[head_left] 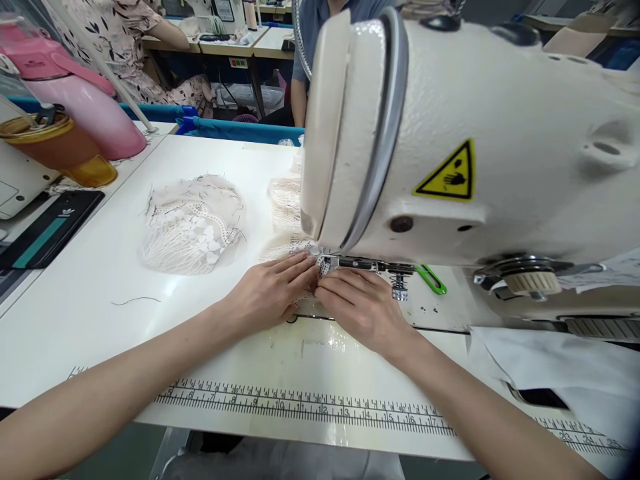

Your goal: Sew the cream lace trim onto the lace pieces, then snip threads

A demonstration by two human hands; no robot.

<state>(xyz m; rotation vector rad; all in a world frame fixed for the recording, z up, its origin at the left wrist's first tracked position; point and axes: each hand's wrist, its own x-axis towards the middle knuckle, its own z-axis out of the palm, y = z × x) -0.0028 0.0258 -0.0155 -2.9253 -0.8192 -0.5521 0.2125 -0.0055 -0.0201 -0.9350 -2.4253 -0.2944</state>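
Both hands meet at the needle area of a white sewing machine (465, 113), on a piece of white lace fabric (280, 247) partly hidden by the fingers and the machine head. My left hand (277, 287) is closed on the lace from the left, its fingers pressed together beside the presser foot (327, 260). Just right of it, my right hand (363, 303) has its fingers bent and closed at the lace's near edge, below the metal attachment. The fingertips and the exact grip are partly covered. Another lace piece (193, 223) with loose threads lies to the left.
A green thread snipper (431, 279) lies right of the needle. On the left are a pink bottle (85, 107), a brown cup (60, 143) and a black case (50, 227). White cloth (560, 373) lies at right; a ruler strip (300, 407) runs along the front. Two people sit beyond.
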